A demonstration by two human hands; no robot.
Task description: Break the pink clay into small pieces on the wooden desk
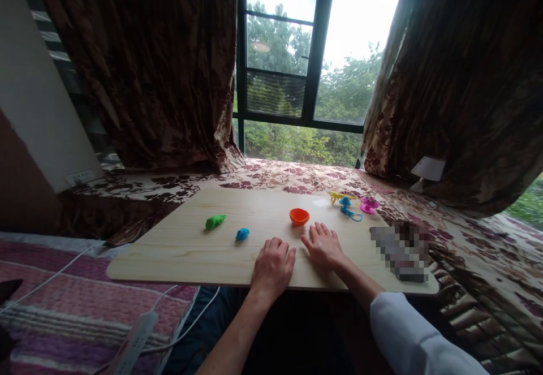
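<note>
My left hand (272, 264) rests palm down on the light wooden tabletop (178, 256), its fingers slightly bent, its thumb apart and nothing visible in it. To its right, my right hand (324, 245) lies flat with spread fingers, holding nothing. Just beyond the right fingertips stands an orange bowl (299, 217). A small blue toy (242, 234) sits to the left of my left hand, and farther left lies a green toy (215, 222). Neither hand touches any of these objects.
At the table's far right are a yellow toy (339, 197), a blue mushroom-shaped toy (345, 204) and a pink toy (369, 205). A pixelated object (399, 253) lies near the right edge. A power strip (136, 341) with cables is at lower left; a small lamp (427, 169) stands beyond.
</note>
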